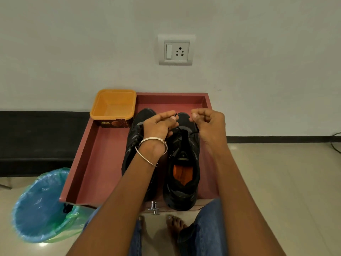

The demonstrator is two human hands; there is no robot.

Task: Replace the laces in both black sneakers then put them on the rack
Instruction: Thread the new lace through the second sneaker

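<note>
left hand [160,124]: fingers pinch black lace [180,128] end | right hand [209,124]: fingers pinch other lace end | right black mesh sneaker [182,182] beside left black sneaker [135,137], both in dark-red wooden drawer tray [103,154]

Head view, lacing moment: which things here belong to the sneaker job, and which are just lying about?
In the job:
- right sneaker, being laced
- left sneaker
- black lace, ends pinched by left hand and right hand
- red tray under both sneakers

Lying about:
- orange tub
- blue-lined bin
- wall socket
</note>
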